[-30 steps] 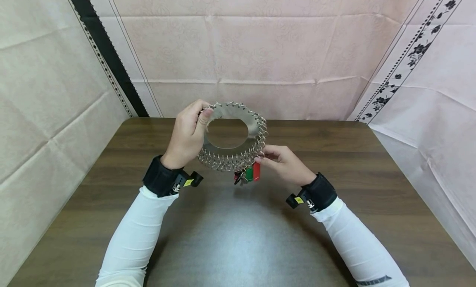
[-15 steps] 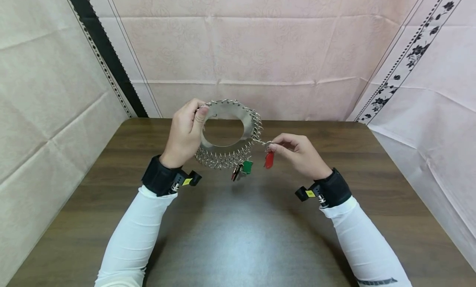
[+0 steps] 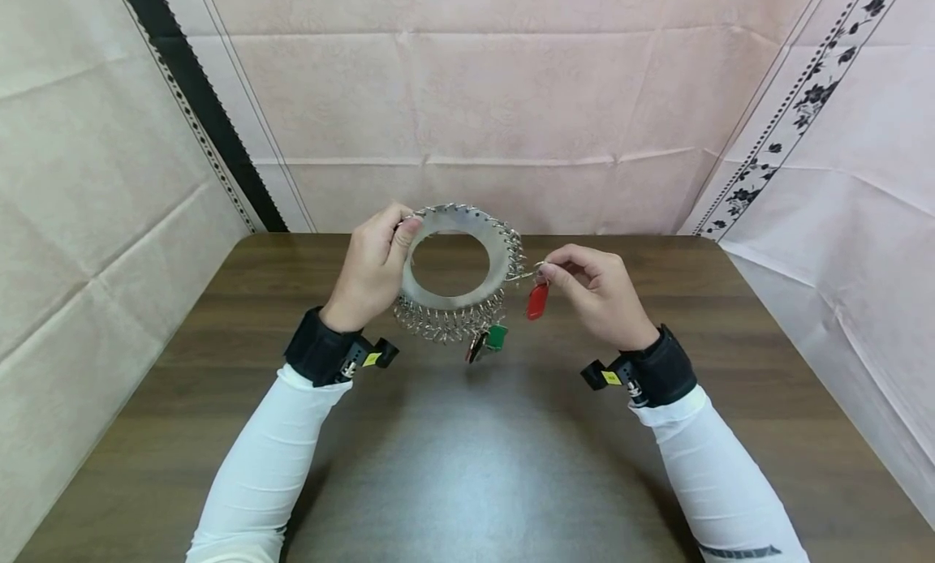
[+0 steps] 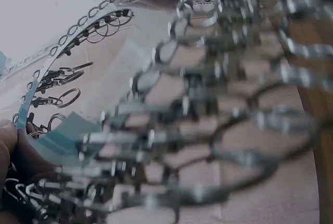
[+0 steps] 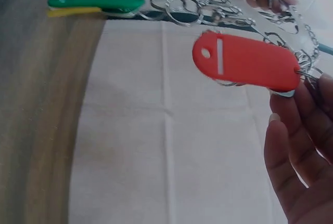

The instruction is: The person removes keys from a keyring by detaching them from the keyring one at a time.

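My left hand (image 3: 368, 272) grips the left edge of a flat metal hoop (image 3: 449, 300), tilted up above the table. Small clasps with key rings (image 3: 444, 323) hang all round its rim. In the head view, my right hand (image 3: 601, 294) pinches a key ring at the hoop's right side, from which a red key tag (image 3: 536, 301) hangs. A thin metal link (image 3: 522, 277) stretches between that ring and the hoop. The right wrist view shows the red tag's slot and hole up close. Below the hoop dangle a green key tag (image 3: 496, 337) and a dark one (image 3: 476, 346).
The brown wooden table (image 3: 453, 466) lies under both hands. Behind it hangs a pale creased cloth (image 3: 511, 100), with patterned borders at both sides. Each wrist carries a black strap (image 3: 321, 348) with a small camera.
My right hand has moved right and upward, drawing the red key tag away from the green and dark ones. The left hand keeps its grip on the hoop, which has shifted only slightly.
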{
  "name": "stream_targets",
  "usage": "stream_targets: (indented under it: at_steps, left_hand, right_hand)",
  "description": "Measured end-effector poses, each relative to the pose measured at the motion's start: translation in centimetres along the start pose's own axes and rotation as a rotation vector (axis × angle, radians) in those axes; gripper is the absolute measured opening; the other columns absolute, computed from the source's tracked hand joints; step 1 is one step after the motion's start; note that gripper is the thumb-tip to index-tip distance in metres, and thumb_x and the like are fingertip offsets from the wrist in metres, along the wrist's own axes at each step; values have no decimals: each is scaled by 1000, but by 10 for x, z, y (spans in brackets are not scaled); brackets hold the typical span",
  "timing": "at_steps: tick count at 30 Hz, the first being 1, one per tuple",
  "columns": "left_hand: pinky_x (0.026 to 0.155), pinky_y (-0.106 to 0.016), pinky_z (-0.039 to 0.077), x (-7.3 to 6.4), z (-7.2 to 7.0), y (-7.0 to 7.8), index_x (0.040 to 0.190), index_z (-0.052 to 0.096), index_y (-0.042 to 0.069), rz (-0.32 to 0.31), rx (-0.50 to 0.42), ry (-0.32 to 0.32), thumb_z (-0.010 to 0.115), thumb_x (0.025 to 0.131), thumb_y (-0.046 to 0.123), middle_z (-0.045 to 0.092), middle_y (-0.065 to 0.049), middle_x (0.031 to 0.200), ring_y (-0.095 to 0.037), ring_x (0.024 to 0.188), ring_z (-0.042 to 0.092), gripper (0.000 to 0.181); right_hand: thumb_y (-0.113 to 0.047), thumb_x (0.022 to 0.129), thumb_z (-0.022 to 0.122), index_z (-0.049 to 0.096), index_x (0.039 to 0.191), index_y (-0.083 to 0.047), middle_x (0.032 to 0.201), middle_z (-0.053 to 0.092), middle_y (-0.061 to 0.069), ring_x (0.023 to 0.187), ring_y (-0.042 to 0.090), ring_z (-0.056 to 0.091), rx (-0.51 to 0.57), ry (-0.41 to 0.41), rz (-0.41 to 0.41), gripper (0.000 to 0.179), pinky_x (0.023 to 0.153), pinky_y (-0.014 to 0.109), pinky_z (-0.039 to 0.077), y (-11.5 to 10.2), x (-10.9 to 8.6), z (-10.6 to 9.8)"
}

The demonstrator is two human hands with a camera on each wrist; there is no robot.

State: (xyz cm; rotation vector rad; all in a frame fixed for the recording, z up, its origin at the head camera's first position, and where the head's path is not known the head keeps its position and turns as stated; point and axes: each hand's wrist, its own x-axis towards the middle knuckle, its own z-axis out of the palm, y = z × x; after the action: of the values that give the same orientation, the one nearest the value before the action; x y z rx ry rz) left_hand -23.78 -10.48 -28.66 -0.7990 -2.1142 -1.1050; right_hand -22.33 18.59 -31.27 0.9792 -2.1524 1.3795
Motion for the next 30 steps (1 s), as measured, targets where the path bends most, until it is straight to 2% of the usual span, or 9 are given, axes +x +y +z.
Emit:
stream_targets:
  at_steps: [6,10,16,22,28,30]
  left_hand:
    - [60,-31,32,-1,5,-3,91,56,1,-10,20,-72,44,101,26,41,-6,72,-17,65,39,29]
    - [61,-31,33,-2,9,-7,91,57,4,-10,41,-119,45,100,30,43,-5,73,-17,66,40,30]
    - [57,-31,33,-2,15,-14,87,54,9,-58,79,-233,43,100,39,39,-3,69,-17,61,38,34]
    - [54,-30,32,-4,17,-19,86,53,12,-114,83,-355,47,97,45,39,-2,67,-16,59,38,35]
    - [52,-29,31,-7,22,-27,85,53,14,-123,110,-452,53,93,48,40,1,65,-14,56,37,35]
    - [51,-28,31,-8,25,-29,82,53,16,-123,117,-477,56,91,49,45,3,65,-12,56,37,34]
  right_hand:
    - [-6,91,61,66,91,0,81,66,7,74,13,60,-24,45,-25,8,69,25,52,-7,6,-4]
    - [-7,91,61,67,90,-1,79,65,5,72,15,59,-78,74,-31,8,67,22,49,-10,9,-8]
    - [-8,92,61,68,89,-2,79,65,4,71,14,57,-118,97,-15,10,65,20,48,-9,11,-14]
    - [-11,93,61,69,90,-2,79,65,4,72,12,56,-135,105,-8,12,64,19,47,-10,16,-18]
    - [-13,93,61,69,90,-1,79,66,4,72,12,56,-160,102,-7,15,67,22,46,-10,19,-19]
    - [-14,93,61,69,90,0,79,66,5,73,12,56,-164,102,-7,15,67,22,47,-10,20,-19]
